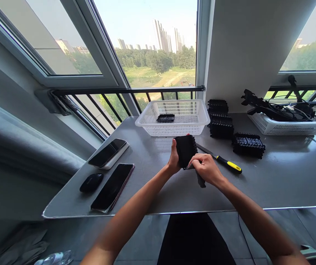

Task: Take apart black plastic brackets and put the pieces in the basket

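My left hand (174,156) grips a black block-like plastic part (185,149) with toothed edges, holding it upright above the table. At the part's lower right corner, the fingers of my right hand (206,167) are closed round a dark grey cloth-like piece (200,180) that hangs below them. Its exact kind is hard to make out. Just beyond my right hand lies a knife-like tool (229,164) with a yellow and black handle; its blade points to the upper left, partly behind the hand and part.
A white perforated basket (171,129) holds one similar black part (165,117). Stacked black parts (221,125) and another small pile (248,144) stand to the right. Farther right is a basket of cables (290,127). Two phones (113,187) and a black mouse (91,182) lie left.
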Available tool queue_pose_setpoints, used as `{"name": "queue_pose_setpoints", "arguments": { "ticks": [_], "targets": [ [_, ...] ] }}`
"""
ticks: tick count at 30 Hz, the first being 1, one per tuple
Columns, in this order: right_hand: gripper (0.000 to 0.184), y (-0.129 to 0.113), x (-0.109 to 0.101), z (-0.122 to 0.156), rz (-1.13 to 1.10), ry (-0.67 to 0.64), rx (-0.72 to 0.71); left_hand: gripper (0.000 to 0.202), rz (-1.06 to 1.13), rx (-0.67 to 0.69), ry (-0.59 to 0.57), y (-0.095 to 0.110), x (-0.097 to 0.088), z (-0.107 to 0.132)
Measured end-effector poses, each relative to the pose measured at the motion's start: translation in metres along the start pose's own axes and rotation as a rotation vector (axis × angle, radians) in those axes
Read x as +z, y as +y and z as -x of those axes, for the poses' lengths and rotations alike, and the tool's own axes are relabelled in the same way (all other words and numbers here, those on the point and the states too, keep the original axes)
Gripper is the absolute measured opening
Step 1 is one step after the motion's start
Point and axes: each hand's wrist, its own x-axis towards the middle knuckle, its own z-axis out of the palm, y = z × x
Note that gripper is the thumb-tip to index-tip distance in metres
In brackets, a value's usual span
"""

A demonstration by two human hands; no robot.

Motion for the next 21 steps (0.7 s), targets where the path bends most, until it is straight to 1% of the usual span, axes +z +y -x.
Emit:
{"name": "queue_pose_setpoints", "arguments": {
  "ticks": [4,5,7,10,13,18,21],
  "targets": [
    [0.036,0.001,-0.008,-0.002,-0.018,0.263,-0.042,0.074,-0.011,-0.025,-0.029,-0.002,0.000,0.000],
    [0.038,0.002,-0.008,-0.002,-0.010,0.302,-0.068,0.075,-0.024,-0.040,-0.044,-0.002,0.000,0.001],
    [0.044,0.005,-0.006,-0.002,0.013,0.314,-0.134,0.074,-0.056,-0.074,-0.089,-0.003,0.001,0.003],
    [0.048,0.009,0.000,-0.002,0.060,0.232,-0.230,0.074,-0.095,-0.129,-0.156,-0.008,0.004,0.006],
    [0.051,0.013,0.005,-0.002,0.121,0.112,-0.272,0.075,-0.105,-0.149,-0.168,-0.012,0.005,0.008],
    [0.054,0.015,0.009,-0.001,0.202,-0.014,-0.275,0.074,-0.077,-0.119,-0.020,-0.012,0.002,0.004],
    [0.052,0.014,0.013,0.002,0.213,-0.106,-0.309,0.070,-0.017,-0.068,0.032,-0.007,-0.001,-0.002]
  ]
}}
